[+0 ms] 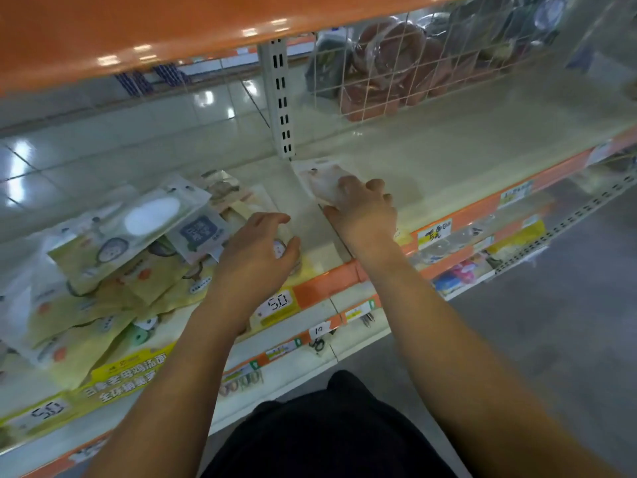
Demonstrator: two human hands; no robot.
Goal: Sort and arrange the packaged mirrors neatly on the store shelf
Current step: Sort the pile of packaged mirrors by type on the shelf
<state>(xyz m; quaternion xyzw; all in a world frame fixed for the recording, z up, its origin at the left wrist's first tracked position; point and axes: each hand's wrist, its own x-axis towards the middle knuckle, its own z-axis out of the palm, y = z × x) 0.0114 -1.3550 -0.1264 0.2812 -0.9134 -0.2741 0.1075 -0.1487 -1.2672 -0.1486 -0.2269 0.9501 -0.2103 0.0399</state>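
**Both hands on packaged mirrors at the shelf seam**

The cream shelf [448,146] runs wide and bare on its right half, from the white slotted upright [281,105] back to a wire-mesh divider [396,74], with open room out to the orange front edge [482,205]. The orange shelf above [138,32] cuts off the top of the view. On the left half a loose heap of packaged mirrors [113,257] overlaps at odd angles and reaches close to the front lip; its printing is too blurred to read. Goods behind the mesh are dim and hard to identify.

The right hand [362,208] lies palm-down, fingers spread and pressing on a pale packet [320,181] lying flat just right of the upright's foot. The left hand [258,250] curls its fingers and thumb around a packet [280,249] at the heap's right edge, mostly hidden beneath it.
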